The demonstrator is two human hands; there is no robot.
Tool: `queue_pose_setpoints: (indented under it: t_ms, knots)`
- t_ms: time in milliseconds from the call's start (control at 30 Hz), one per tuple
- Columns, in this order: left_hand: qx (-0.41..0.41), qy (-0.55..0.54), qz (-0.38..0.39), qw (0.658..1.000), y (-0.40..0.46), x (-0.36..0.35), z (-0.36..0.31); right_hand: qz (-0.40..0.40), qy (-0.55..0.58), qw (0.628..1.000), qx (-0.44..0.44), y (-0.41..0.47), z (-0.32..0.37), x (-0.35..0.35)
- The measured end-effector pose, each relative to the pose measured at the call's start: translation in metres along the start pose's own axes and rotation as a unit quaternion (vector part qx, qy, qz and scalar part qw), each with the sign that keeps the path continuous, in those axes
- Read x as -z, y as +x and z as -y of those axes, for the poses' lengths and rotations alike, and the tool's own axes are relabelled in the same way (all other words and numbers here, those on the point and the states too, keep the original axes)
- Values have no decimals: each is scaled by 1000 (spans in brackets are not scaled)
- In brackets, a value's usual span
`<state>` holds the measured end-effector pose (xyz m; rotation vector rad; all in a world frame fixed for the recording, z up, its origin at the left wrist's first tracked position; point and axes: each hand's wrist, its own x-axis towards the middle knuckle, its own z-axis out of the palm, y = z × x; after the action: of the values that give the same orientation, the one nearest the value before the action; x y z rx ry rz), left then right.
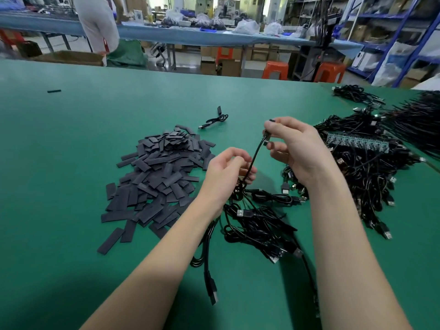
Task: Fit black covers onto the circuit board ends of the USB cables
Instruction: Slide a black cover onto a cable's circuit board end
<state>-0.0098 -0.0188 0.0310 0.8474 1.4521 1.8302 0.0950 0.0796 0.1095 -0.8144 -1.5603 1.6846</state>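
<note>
My right hand [292, 148] pinches the circuit board end [266, 139] of a black USB cable [253, 160] between thumb and fingers, held above the green table [71, 163]. My left hand [226, 170] curls its fingers round the same cable lower down, just above a tangled bundle of black USB cables [259, 222]. A heap of flat black covers [157, 179] lies left of my hands. One finished cable with a cover [214, 119] lies alone further back.
A large pile of black USB cables [362, 167] with a strip of circuit boards [357, 142] fills the right side. A lone black cover [54, 91] lies far left. Beyond the table stand orange stools [276, 69], a blue bench and a person [97, 25].
</note>
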Motion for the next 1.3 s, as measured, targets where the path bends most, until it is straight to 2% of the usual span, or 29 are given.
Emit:
queue_pose_setpoints:
  t_ms: [67,200,333,400,467,533,600,667,733,767,833,933,1000,1100,1233,1300]
  knots:
    - [7,36,-14,999,-1,0,1,-4,-22,1000,-13,4,-7,-3]
    - [7,121,6,993,-1,6,-5,6,-69,996,-64,7,-18,-2]
    - [-21,277,3,961,5,16,-21,51,-92,989,-100,7,-26,-5]
    - [-17,312,-6,950,11,18,-28,65,-105,987,-100,8,-27,-10]
    - [3,287,0,958,14,15,-29,78,-101,987,-102,10,-27,-15]
    - [45,184,4,982,13,10,-23,81,-91,987,-105,12,-26,-15]
    - [69,124,-9,990,9,6,-15,69,-158,980,-102,14,-25,-11]
    - [75,91,-24,993,6,3,-7,24,-283,957,-63,18,-24,-7]
    - [73,79,-30,994,2,-2,2,-25,-374,927,16,26,-17,-14]
    - [65,95,-32,993,1,-3,7,-16,-404,913,48,30,-12,-23]
    - [49,145,-37,988,-2,-5,13,66,-473,875,71,40,-4,-54]
    - [30,117,-53,991,-7,-5,14,175,-592,784,59,55,-10,-103]
    - [17,102,-56,993,-9,-4,14,199,-650,731,53,62,-23,-125]
    - [12,203,-76,976,-8,1,19,197,-688,694,76,65,-37,-140]
    - [10,181,-58,982,-4,1,21,193,-665,714,101,72,-36,-142]
    - [27,93,-71,993,-4,0,19,204,-610,759,99,74,-25,-134]
